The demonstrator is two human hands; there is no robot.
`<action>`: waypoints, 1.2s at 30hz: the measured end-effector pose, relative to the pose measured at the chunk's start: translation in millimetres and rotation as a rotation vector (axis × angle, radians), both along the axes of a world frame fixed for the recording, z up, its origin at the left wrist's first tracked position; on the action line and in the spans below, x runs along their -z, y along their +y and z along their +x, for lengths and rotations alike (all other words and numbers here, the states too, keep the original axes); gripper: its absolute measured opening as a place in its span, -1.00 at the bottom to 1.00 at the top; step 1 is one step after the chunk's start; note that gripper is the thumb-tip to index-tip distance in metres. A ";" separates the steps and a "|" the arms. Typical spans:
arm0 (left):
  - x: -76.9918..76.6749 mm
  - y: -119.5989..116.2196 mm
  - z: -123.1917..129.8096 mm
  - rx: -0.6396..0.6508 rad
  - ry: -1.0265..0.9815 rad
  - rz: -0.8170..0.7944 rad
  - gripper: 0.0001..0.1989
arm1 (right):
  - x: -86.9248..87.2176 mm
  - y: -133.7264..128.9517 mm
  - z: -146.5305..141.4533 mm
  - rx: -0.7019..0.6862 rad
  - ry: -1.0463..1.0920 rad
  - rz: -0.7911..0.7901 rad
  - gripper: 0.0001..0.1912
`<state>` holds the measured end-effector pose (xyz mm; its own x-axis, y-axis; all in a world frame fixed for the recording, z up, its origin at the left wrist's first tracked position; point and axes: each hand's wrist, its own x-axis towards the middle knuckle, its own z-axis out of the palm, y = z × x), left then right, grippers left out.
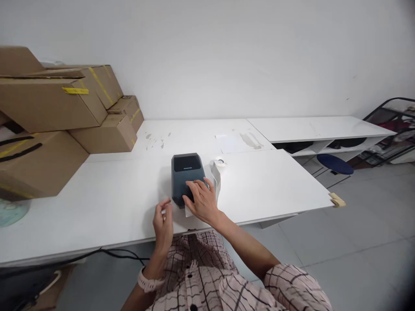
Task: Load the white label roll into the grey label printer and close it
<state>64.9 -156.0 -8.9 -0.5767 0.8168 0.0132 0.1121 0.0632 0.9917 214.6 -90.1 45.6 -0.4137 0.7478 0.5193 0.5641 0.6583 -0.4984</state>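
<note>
A dark grey label printer (187,172) with a black glossy panel at its far end sits on the white table, near the front edge. My right hand (202,201) lies over its near right part, fingers spread and touching the top. Just left of the printer's near corner is my left hand (164,222), loosely curled with thumb and fingers apart and no object visible in it. A roll of white labels (220,163) stands to the right of the printer, and its strip runs down along the printer's side. A bit of white paper (188,212) shows under the printer's near edge.
Cardboard boxes (48,103) with yellow tape are piled at the left of the table (106,198). A white sheet (228,143) lies toward the back. Yellowish padding (337,200) covers the right front corner. Beyond it are a blue stool (334,164) and a black rack. Black cables (106,250) hang below the front edge.
</note>
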 end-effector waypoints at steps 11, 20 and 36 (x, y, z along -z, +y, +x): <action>-67.4 47.7 -1.7 0.129 -0.136 0.258 -0.46 | -13.8 14.7 33.0 0.005 0.681 -0.567 -0.31; -48.8 122.5 -30.6 0.122 0.197 -0.026 -0.42 | -68.1 118.5 12.8 -0.083 0.694 -0.425 -0.23; -36.0 127.8 -26.3 0.215 0.466 -0.240 -0.26 | -18.2 141.5 -51.6 -0.338 -0.708 -0.329 -0.81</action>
<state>38.6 -28.2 27.1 -0.3751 0.9266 0.0262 0.5698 0.2081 0.7950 163.0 51.4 63.8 -0.7872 0.5932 -0.1685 0.6143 0.7306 -0.2979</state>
